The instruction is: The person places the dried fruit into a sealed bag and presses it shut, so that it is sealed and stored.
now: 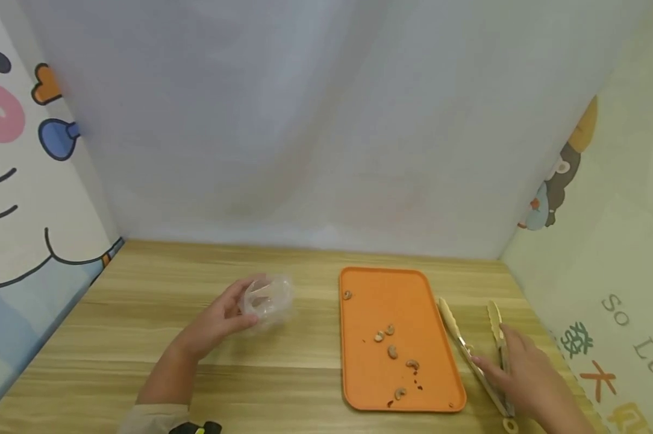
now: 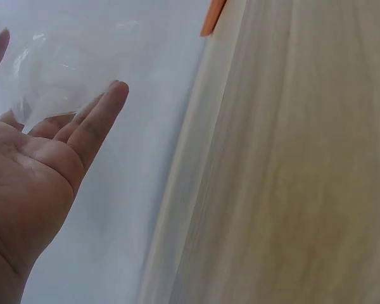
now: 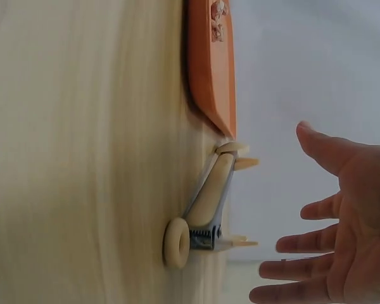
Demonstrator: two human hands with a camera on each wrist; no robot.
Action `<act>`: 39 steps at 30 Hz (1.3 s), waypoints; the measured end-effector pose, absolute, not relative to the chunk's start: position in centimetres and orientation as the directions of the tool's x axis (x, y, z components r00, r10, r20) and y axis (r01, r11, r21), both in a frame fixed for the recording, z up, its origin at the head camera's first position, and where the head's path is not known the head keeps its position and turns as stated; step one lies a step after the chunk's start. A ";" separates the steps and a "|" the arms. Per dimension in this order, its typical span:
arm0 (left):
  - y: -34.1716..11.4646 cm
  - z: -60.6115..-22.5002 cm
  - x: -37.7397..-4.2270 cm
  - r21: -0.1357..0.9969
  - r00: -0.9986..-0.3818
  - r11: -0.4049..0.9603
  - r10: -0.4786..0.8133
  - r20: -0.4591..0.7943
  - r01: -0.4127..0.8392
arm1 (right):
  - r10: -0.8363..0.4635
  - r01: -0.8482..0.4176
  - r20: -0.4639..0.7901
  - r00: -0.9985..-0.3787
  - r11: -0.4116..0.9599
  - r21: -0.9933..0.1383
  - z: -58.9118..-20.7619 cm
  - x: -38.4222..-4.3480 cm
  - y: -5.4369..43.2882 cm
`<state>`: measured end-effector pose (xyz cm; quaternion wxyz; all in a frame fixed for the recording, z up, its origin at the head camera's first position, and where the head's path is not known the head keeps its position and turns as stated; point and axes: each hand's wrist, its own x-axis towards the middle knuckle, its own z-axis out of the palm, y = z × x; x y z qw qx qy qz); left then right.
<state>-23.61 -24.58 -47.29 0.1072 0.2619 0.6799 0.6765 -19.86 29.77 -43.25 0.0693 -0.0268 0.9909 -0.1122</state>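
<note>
My left hand (image 1: 216, 322) grips a clear plastic cup (image 1: 272, 298) by its side, thumb on the near side and fingers on the far side. The cup is held in the air, left of an orange tray (image 1: 367, 307). Several cashews (image 1: 393, 351) lie scattered on that tray, among small dark crumbs. To its right rest tongs (image 3: 210, 193) with cream tips and grips, their arms spread apart. Over the tongs hovers my right hand (image 1: 529, 374), fingers spread and apart from the tongs in the right wrist view.
A wood-grain table (image 1: 283, 386) carries everything. White cloth (image 1: 283, 120) rises behind it. Printed panels stand on both sides, a cartoon panel (image 1: 28, 199) at left and a lettered one (image 1: 619, 289) at right, close to my right hand.
</note>
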 end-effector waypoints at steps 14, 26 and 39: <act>-24.6 -47.1 -23.5 0.964 -0.836 -0.123 0.478 0.267 0.237 | 0.045 0.106 -0.348 -0.937 0.981 -0.160 -43.7 -20.1 31.1; -24.9 -46.3 -23.6 0.969 -0.843 -0.075 0.480 0.243 0.236 | 0.038 0.107 -0.335 -0.942 0.976 -0.191 -44.4 -19.9 30.2; -24.3 -46.9 -23.5 0.975 -0.838 -0.038 0.504 0.209 0.220 | 0.038 0.108 -0.326 -0.945 0.974 -0.199 -46.6 -19.1 31.1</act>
